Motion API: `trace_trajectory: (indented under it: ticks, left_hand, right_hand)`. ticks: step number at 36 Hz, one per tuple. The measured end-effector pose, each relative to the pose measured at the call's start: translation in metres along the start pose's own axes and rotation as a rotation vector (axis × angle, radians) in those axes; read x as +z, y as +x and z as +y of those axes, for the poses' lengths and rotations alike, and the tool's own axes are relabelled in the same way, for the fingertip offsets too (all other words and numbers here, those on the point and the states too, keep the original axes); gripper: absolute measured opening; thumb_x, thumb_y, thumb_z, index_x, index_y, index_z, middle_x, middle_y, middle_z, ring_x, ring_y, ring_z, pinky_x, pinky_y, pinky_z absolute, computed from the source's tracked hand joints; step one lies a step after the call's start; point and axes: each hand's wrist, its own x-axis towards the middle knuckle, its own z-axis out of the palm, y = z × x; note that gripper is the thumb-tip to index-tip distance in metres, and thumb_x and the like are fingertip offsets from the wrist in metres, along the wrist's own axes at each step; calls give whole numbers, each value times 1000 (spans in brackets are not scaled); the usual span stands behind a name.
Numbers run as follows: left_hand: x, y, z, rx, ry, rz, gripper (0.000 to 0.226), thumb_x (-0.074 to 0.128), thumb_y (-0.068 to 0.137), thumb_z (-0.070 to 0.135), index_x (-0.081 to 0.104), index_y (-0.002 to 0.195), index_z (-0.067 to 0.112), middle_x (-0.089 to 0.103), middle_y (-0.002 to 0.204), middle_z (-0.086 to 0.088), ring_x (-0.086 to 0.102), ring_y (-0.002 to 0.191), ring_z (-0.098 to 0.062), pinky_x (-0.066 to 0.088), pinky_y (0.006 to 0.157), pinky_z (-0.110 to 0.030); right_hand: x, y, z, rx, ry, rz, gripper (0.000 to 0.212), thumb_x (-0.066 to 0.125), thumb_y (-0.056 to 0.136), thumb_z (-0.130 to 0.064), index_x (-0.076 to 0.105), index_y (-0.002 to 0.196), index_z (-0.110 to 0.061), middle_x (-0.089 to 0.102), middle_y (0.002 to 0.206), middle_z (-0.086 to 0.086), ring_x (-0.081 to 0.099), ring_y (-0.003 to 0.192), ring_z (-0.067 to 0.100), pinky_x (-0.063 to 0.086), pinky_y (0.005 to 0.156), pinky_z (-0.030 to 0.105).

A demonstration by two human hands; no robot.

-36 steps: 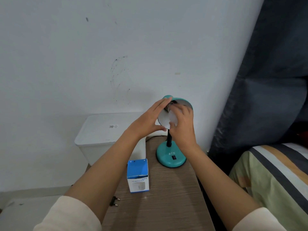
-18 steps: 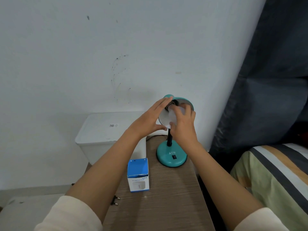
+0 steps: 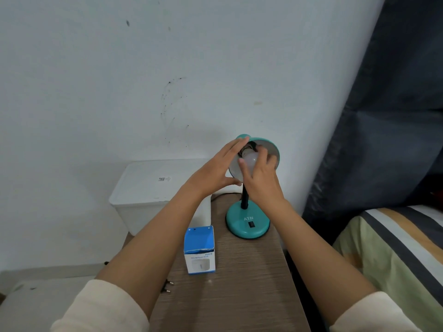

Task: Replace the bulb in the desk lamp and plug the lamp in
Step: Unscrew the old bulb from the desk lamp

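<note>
A: Gripping the white bulb from the front is the right hand, thumb and fingers closed around the glass; the bulb sits inside the teal shade of the desk lamp, its threaded end at the socket.

B: Left hand?

A: Fingers spread along the shade's left rim, thumb beneath, steadying it. Not clenched; it cups the shade.

B: Containers?

A: Blue-and-white carton upright on the wooden table, just left of the lamp's base, top flap shut, contents cannot be told. White lidded bin behind it, against the wall, lid on, contents hidden.

B: Plug?

A: Black, two pins, lying at the table's left edge, near the left forearm.
</note>
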Motion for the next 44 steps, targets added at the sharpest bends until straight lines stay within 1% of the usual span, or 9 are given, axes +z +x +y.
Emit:
trace_trajectory:
  ticks: [6,11,17,26,31,35,40,42,44]
  left_hand:
    - [-1,0,-1,0,8,-3,99,78,73,11,14,148,26,22,153,4,21,135,2,17,104,0]
    - [2,0,-1,2,-5,4,96,77,76,14,15,148,27,22,153,4,21,138,-2,19,108,-5]
    - [-1,1,-2,-12,24,-9,102,79,73,13,12,148,30,20,154,5,21,139,-4,17,104,0]
    - [0,-1,5,-43,22,-9,105,77,75,13,5,148,34,10,158,10,11,141,1,11,100,5]
    - [6,-16,13,-97,-21,53,100,71,81,12,0,148,34,5,158,11,6,143,-2,13,111,-15]
    - [17,-52,10,-225,-91,192,84,68,85,22,13,149,24,15,157,7,13,141,0,16,116,-24]
    - [35,-124,3,-420,-72,172,70,57,87,48,29,144,20,28,151,3,25,138,-7,24,116,-32]
    - [41,-149,-2,-503,-67,126,80,52,81,60,28,145,19,25,153,3,24,139,-9,22,114,-29]
    - [48,-168,-8,-577,-70,69,88,53,77,65,23,146,20,20,155,3,19,141,-9,19,114,-29]
  right_hand:
    - [-3,-1,2,-103,-160,2,56,61,86,-17,36,137,-16,32,133,16,33,119,35,41,95,40]
    - [0,-1,1,-46,-118,31,58,56,90,-35,32,138,-12,33,127,19,43,116,38,46,86,41]
    - [-9,2,4,-139,-219,19,55,59,86,-22,37,136,-12,35,131,17,38,119,35,39,95,36]
    - [-30,-16,15,-194,-151,109,56,66,78,-18,46,130,-16,47,129,5,43,112,24,33,83,22]
    - [-29,-45,22,-107,-1,146,56,70,76,-19,48,127,-16,50,126,3,46,112,18,31,86,16]
    - [-21,-81,30,-93,87,178,54,75,73,-14,51,122,-10,50,116,-2,50,110,17,41,96,27]
    - [-4,-134,48,-18,148,132,52,77,74,-12,51,119,-9,49,113,-2,45,102,2,30,88,-3]
    - [4,-151,56,50,145,70,51,76,76,-16,49,120,-14,47,115,-3,48,102,7,36,89,3]
    - [10,-165,63,121,129,-17,53,74,78,-22,47,124,-19,45,117,-7,50,106,10,44,92,22]
